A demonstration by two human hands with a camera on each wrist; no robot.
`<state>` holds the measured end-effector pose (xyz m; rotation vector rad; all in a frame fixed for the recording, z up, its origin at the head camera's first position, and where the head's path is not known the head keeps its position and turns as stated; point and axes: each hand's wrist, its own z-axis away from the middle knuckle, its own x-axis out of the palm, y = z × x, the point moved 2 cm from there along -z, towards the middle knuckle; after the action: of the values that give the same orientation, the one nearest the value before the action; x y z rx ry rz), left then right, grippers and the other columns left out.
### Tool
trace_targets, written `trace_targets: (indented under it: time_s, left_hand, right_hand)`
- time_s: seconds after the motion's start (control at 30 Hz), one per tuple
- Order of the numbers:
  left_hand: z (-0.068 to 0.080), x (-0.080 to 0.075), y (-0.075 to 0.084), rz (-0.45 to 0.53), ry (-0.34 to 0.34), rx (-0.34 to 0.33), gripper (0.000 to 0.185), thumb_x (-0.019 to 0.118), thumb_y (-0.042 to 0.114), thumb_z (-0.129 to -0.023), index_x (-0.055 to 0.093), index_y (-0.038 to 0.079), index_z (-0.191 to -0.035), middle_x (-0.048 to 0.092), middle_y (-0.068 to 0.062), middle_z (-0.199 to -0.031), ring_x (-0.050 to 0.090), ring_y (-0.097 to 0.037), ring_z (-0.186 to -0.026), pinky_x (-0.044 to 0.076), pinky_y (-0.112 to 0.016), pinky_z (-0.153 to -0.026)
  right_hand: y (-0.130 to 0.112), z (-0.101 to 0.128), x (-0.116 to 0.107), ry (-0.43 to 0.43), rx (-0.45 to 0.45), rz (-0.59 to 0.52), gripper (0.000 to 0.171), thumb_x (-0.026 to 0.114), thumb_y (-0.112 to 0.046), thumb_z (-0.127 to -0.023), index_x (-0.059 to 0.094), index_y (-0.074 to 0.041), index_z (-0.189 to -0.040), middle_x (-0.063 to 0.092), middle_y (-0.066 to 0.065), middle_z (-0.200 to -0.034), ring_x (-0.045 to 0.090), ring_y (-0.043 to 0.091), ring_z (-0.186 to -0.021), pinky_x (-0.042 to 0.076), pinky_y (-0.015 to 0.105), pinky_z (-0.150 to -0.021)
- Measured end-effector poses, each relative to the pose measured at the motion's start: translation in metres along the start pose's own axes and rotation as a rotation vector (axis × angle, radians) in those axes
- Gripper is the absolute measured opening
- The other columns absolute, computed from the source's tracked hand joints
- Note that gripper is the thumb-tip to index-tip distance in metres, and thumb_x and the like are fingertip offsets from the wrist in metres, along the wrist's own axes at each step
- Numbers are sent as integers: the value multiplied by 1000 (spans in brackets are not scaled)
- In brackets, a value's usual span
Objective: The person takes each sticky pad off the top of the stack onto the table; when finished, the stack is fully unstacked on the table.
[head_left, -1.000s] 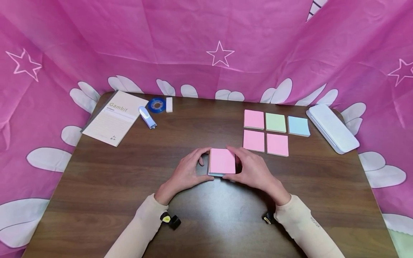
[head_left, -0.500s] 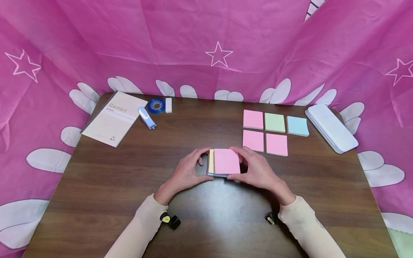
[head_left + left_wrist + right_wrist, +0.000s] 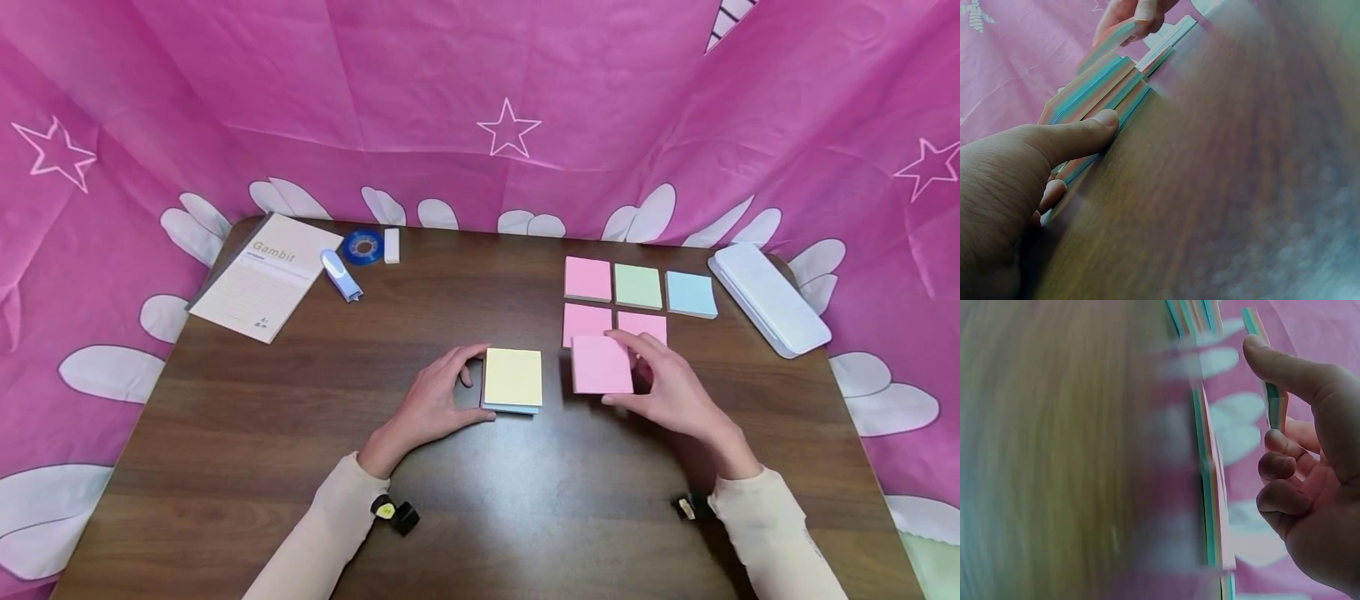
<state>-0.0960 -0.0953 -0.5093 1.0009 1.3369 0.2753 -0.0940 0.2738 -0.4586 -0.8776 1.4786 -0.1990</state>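
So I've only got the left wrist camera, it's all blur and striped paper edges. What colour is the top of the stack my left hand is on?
Observer: Yellow. The left hand grips the stack by its left edge.
Operator: And that hand up top, what's it holding?
Observer: The right hand pinches a pink pad, lifted above the table.
Operator: Any pads already laid out?
Observer: Five beyond it: three pink, a green pad and a blue pad.
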Motion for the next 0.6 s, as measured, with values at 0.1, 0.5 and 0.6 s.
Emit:
trace_targets:
  time_s: [0.1, 0.5, 0.6]
  left_hand:
    - [0, 0, 0, -3, -2, -1, 102, 106, 30, -77, 52, 14, -162, 62, -4, -134, 55, -17, -97, 45, -41, -88]
    - [0, -1, 1, -12, -1, 1, 101, 106, 30, -77, 52, 13, -161, 63, -4, -133, 55, -16, -96, 46, -41, -88]
    - [1, -1, 1, -10, -2, 2, 101, 106, 30, -77, 52, 13, -161, 63, -4, -133, 55, -17, -96, 45, -41, -88]
  right_hand:
    - [17, 7, -13, 19, 24, 22, 94, 106, -12, -73, 60, -7, -155, 59, 3, -105, 52, 17, -89, 44, 28, -71]
    - [76, 35, -61, 56, 169, 40, 87, 103, -12, -78, 60, -7, -154, 55, 7, -105, 46, 13, -90, 39, 15, -73]
    - [89, 39, -71, 39, 199, 16, 87, 101, -10, -79, 58, -3, -155, 54, 8, -107, 45, 14, -90, 38, 16, -73]
